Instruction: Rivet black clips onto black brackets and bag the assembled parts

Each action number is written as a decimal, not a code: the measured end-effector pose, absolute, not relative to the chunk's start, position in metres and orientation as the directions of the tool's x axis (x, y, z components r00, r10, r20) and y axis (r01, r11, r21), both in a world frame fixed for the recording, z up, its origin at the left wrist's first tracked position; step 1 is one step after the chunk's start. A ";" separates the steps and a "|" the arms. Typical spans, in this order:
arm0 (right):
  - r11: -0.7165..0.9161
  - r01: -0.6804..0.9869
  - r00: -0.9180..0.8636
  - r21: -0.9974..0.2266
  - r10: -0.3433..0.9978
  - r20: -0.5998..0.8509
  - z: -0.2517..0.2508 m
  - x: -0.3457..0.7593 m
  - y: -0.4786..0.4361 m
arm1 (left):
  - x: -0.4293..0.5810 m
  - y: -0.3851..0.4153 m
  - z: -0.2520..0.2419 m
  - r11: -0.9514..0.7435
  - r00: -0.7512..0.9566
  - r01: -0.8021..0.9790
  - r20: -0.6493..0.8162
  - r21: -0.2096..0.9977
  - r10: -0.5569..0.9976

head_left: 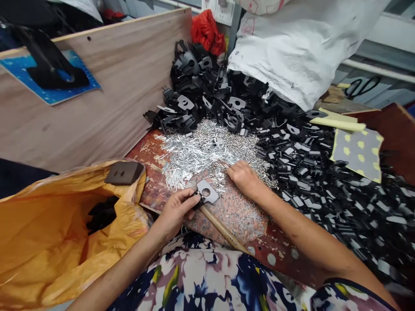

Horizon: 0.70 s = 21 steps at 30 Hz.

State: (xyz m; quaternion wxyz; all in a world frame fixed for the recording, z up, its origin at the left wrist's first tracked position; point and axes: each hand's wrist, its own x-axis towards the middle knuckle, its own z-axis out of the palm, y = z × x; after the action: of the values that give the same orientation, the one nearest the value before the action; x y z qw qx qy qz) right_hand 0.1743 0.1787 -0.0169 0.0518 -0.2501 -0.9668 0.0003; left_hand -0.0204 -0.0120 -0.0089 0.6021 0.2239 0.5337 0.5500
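Observation:
My left hand (pixel 177 211) pinches a small black clip (pixel 206 192) with a grey metal plate and a round hole, held just above the worn red work surface (pixel 145 151). My right hand (pixel 244 178) rests on the near edge of a heap of small shiny metal pins (pixel 204 151), its fingers curled down into the pins; what they hold, if anything, is hidden. A wooden stick (pixel 223 231) lies under the clip and runs toward my lap.
A big heap of black clips (pixel 324 172) covers the right and back of the surface. An orange plastic bag (pixel 48 242) with some black clips inside stands open at the left. A wooden board (pixel 113 77) walls the left side. A white sack (pixel 298 47) lies at the back.

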 end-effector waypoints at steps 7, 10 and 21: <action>0.831 0.520 -0.782 -0.199 0.556 0.280 -0.001 0.183 0.175 | -0.028 -0.011 -0.006 0.192 -0.233 -0.583 -0.390 0.789 0.891; 0.775 0.400 -0.687 -0.489 0.607 0.400 0.025 0.181 0.143 | -0.028 -0.009 -0.003 0.143 -0.266 -0.653 -0.402 0.743 0.876; 0.810 0.091 -0.759 -0.580 0.433 0.486 0.036 0.131 0.072 | -0.019 -0.011 -0.002 0.079 -0.269 -0.699 -0.364 0.711 0.892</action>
State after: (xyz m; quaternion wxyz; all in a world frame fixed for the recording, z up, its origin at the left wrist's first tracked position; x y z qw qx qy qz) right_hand 0.1306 0.0723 0.0360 0.3147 -0.1459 -0.8976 0.2719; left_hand -0.0186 -0.0110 -0.0019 0.5942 0.1115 0.4320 0.6692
